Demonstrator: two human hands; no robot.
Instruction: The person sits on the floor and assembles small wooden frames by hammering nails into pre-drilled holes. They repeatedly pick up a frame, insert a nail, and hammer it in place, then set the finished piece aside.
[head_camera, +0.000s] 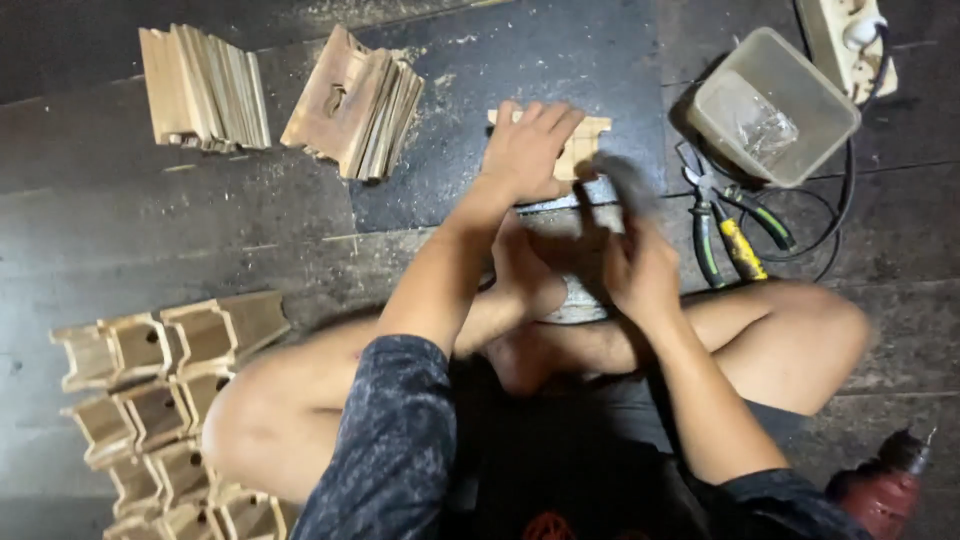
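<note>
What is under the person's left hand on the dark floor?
The left hand presses flat on a pale wooden piece; only its right part with a notched edge shows. The rest is covered by the hand. The blurred right hand hovers nearer the body.

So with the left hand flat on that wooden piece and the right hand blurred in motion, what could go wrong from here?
1. The left hand pins the wooden piece with fingers spread; whatever the blurred right hand holds, which cannot be made out, could strike them.
2. The bare foot lies right beside the work, so a slip might hit it.
3. The pliers and power cord lie close to the right knee and could snag.
</note>
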